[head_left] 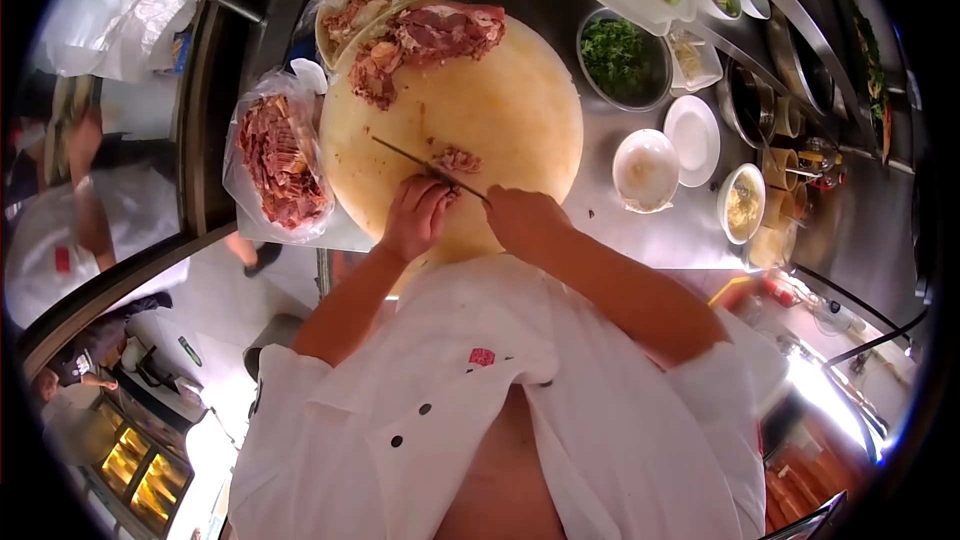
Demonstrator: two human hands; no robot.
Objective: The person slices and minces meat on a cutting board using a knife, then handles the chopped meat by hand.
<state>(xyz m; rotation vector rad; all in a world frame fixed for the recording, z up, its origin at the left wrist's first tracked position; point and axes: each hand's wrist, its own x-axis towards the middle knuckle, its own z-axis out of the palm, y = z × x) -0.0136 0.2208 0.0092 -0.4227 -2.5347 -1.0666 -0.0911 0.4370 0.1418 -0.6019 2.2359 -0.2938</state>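
Note:
On the round cutting board (530, 90), my right hand (525, 225) is wrapped round the handle of a knife (420, 162), whose blade points up and to the left. My left hand (417, 215) presses its curled fingers on a small piece of meat (452, 192) just below the blade. Sliced meat (460, 159) lies on the far side of the blade. A large chunk of meat (450, 30) rests at the board's far edge, with smaller scraps beside it. Left of the board is a plastic bag of sliced meat (280, 160).
Behind the board stands a bagged container of meat pieces (350, 15). To the right are a metal bowl of greens (625, 58), a white bowl (644, 170), a white plate (692, 140) and a bowl of pale food (742, 204). A person's arm (92, 210) shows at far left.

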